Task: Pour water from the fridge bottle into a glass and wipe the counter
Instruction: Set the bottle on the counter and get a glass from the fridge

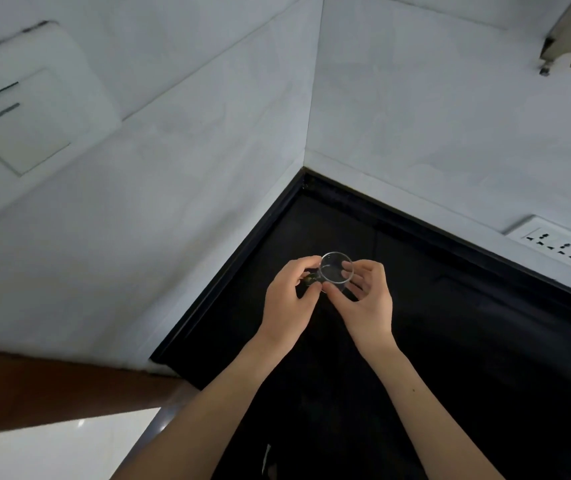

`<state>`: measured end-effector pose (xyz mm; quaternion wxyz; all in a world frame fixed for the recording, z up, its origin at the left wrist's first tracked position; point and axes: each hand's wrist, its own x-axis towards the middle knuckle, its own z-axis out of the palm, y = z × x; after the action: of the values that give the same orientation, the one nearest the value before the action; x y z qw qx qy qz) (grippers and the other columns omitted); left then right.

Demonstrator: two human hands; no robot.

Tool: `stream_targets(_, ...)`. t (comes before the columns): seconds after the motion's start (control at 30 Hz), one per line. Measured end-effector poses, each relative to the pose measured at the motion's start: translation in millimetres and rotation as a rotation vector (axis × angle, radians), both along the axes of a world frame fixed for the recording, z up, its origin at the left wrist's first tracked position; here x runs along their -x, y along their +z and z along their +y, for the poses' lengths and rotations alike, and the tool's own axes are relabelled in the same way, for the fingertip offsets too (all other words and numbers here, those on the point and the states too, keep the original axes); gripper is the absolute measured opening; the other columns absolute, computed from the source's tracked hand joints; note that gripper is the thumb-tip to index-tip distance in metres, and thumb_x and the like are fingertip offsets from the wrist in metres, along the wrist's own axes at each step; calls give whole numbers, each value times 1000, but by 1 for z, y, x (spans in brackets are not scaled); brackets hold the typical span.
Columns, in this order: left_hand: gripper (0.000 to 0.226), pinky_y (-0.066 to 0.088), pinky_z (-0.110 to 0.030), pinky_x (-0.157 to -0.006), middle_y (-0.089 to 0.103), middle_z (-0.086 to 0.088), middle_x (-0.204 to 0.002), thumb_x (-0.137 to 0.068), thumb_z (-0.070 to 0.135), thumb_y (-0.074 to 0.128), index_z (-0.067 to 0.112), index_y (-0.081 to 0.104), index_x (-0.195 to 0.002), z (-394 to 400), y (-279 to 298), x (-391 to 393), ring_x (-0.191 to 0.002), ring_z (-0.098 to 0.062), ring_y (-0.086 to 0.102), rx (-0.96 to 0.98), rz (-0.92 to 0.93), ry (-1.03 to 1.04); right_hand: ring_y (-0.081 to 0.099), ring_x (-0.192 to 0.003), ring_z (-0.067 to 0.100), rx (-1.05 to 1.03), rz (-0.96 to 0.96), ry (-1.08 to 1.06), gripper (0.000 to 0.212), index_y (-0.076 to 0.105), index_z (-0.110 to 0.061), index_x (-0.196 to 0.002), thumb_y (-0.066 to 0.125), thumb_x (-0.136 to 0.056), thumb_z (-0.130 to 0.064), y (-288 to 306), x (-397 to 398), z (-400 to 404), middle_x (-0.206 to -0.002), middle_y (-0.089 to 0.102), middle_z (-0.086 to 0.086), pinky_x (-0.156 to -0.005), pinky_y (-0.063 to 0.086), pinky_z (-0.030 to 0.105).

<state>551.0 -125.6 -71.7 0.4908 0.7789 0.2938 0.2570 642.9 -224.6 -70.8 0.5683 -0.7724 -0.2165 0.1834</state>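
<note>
Both hands meet over the corner of the table (450,341), sharing one small glass (336,271). The left hand (287,306) has its fingers curled in, thumb and forefinger pinching the glass at its left side, where a small handle-like part seems to sit, though it is too dark to be sure. The right hand (367,306) is half open, its thumb and fingertips lightly closed on the rim and wall on the right. The glass is clear, thin-walled and round, a short cylinder with its mouth turned up toward the person, its axis roughly upright; I cannot tell whether it rests on the table or is held just above it. The table is black, smooth and glossy with a raised dark edge against pale matte walls. A white socket plate (557,245) sits low on the right wall, a large flat white switch panel (24,123) on the left.
</note>
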Motion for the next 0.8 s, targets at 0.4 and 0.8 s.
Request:
stream_targets(0.4,34,48,-27,-99,63,16,-115,-88,16,67,29,60,-118,-39,26,62,-110,2,57,86,38,-116,58,-109,-1,-31,-86,-24,46,62,-25,-119,81,-77,-22,32,71,-53,-115,64,-16,-93,48,16)
stream_targets(0.8,8,50,-34,-96,69,14,-94,-92,20,62,21,67,-98,-50,51,125,-97,0,63,67,22,-503,57,-104,-8,-82,-99,-381,45,58,-34,-115,81,-78,-19,53,172,-96,-110,62,-21,-87,47,9)
